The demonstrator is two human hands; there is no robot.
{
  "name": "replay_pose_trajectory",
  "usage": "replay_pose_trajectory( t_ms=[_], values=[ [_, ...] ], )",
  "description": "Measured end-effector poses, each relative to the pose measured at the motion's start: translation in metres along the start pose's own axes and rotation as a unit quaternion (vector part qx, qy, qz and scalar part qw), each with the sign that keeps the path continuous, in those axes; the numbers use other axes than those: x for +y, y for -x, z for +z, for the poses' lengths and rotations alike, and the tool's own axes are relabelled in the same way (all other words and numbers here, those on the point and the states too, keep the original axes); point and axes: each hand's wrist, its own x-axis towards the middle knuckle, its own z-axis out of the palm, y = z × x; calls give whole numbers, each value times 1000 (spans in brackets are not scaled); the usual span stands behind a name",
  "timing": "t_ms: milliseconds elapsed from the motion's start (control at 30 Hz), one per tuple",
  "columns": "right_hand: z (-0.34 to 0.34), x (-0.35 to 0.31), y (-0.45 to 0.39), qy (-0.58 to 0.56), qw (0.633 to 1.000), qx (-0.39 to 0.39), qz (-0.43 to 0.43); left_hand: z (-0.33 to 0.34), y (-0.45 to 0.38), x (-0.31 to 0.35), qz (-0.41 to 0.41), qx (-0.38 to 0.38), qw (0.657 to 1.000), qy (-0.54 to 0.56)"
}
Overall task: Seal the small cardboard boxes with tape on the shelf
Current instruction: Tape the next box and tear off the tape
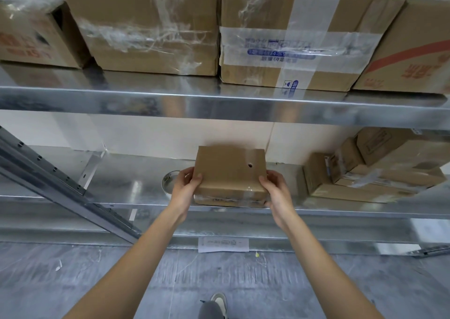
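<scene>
Both hands grasp small cardboard box [230, 172] on shelf [136, 206].
Left hand [186, 185], right hand [274, 188] clasp opposite sides; likely light, rigid, crushable.

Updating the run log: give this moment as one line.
stage: handling | left hand: grips small box | right hand: grips it | tape roll: on shelf, behind left hand

Shiny galvanized metal on the shelf [136, 189], mirror-bright, catching reflections. The small box [230, 170] is plain matt brown cardboard, glossy clear tape [250, 189] along its near edge. Up top, big boxes [287, 38] of dull cardboard under crinkled, gleaming tape. Floor [73, 277] looks rough grey concrete, scuffed.
</scene>
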Motion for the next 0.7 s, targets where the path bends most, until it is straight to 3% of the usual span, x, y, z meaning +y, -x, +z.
replay_pose_trajectory(
  t_ms=[167,233,300,367,433,500,567,633,700],
  values=[
    [0,14,-1,5,1000,3,23,-3,0,-4,25,-12,999,-32],
    [-1,16,-3,16,1000,10,20,-5,-4,-8,36,43,994,-92],
    [-2,17,-5,14,1000,18,19,-20,-12,-21,55,83,967,-235],
    [-3,20,-6,20,999,19,18,-40,-21,-41,74,28,880,-468],
    [-1,19,-6,24,999,18,15,-48,-20,-50,92,-4,751,-654],
    [0,19,-7,27,999,22,13,-51,-16,-51,112,26,685,-720],
    [-1,20,-9,36,999,20,14,-54,-13,-44,94,67,651,-750],
    [0,18,-9,59,998,14,8,-57,-13,-35,62,102,671,-732],
    [1,15,-9,100,995,16,-13,-56,-12,-15,60,141,746,-648]
  ],
)
